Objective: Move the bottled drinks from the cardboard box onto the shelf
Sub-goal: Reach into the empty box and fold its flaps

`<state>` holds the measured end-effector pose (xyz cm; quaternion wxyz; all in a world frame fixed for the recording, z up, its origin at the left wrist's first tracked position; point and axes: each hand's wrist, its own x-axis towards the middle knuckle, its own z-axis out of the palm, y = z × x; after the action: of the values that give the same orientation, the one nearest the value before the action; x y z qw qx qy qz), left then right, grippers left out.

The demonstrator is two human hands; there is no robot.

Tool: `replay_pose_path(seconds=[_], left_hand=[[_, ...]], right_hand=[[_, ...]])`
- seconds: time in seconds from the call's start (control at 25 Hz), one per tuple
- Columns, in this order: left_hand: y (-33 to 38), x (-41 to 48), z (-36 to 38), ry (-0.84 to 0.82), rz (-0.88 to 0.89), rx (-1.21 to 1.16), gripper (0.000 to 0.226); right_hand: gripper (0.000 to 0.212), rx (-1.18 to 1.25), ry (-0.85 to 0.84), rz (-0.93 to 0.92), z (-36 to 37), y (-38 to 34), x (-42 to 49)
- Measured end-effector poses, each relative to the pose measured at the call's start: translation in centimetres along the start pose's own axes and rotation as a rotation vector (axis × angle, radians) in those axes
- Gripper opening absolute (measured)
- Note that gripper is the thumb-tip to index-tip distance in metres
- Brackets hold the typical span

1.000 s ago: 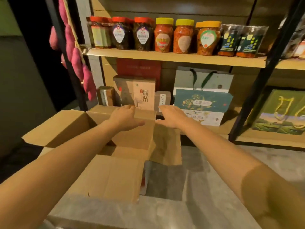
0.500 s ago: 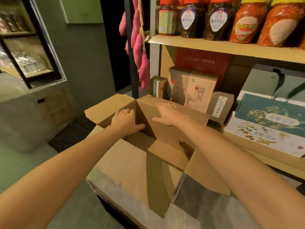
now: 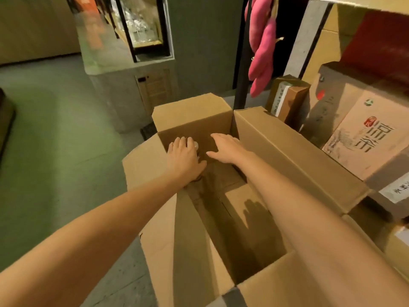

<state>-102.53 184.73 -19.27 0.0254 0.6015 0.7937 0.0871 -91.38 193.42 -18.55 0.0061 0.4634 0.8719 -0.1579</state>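
Note:
The open cardboard box (image 3: 287,151) stands in front of me with its flaps up. Both my hands reach down into its far end. My left hand (image 3: 183,156) lies palm down, fingers spread, over a pale bottle cap (image 3: 196,144) that peeks out beside its fingertips; the bottle below is hidden. My right hand (image 3: 225,149) hovers just to the right with straight fingers and holds nothing. The near part of the box shows only its brown bottom. The wooden shelf (image 3: 354,4) rises at the right, beside the box.
Tea cartons (image 3: 363,138) and a small brown carton (image 3: 287,96) fill the lower shelf level right of the box. Pink sweet potatoes (image 3: 261,52) hang by a black shelf post (image 3: 241,80). A grey counter with a glass case (image 3: 143,29) stands behind, with green floor at left.
My view has swung left and down, from the shelf to the box's inside. Both hands have gone from the box's flaps down into its far end.

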Motion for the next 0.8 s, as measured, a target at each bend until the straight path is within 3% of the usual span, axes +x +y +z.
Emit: replay_pose_path(seconds=[0.08, 0.24, 0.32, 0.48, 0.56, 0.68, 0.8], left_hand=[[1.0, 0.5, 0.7, 0.033, -0.148, -0.150, 0.070], [2.4, 4.2, 0.9, 0.110, -0.751, -0.883, 0.055], [3.3, 4.3, 1.9, 0.200, -0.939, -1.028, 0.056], [5.0, 3.2, 4.3, 0.449, -1.077, -1.119, 0.065], [5.6, 3.2, 4.4, 0.479, -1.130, -1.137, 0.062], [5.3, 3.6, 5.3, 0.350, -1.142, -1.288, 0.048], [4.5, 4.8, 7.0, 0.195, -1.195, -1.269, 0.042]], right_hand=[[0.065, 0.100, -0.023, -0.040, 1.1, 0.7, 1.7], [0.065, 0.326, -0.070, -0.047, 4.1, 1.2, 4.5], [0.067, 0.379, -0.090, -0.051, 5.8, 1.3, 5.6], [0.069, 0.523, -0.060, -0.029, 9.0, 1.8, 6.9], [0.065, 0.597, -0.026, -0.031, 10.4, 1.9, 7.2], [0.061, 0.687, 0.026, -0.050, 11.8, 1.8, 7.5], [0.054, 0.713, 0.102, -0.063, 12.5, 1.7, 8.4]])
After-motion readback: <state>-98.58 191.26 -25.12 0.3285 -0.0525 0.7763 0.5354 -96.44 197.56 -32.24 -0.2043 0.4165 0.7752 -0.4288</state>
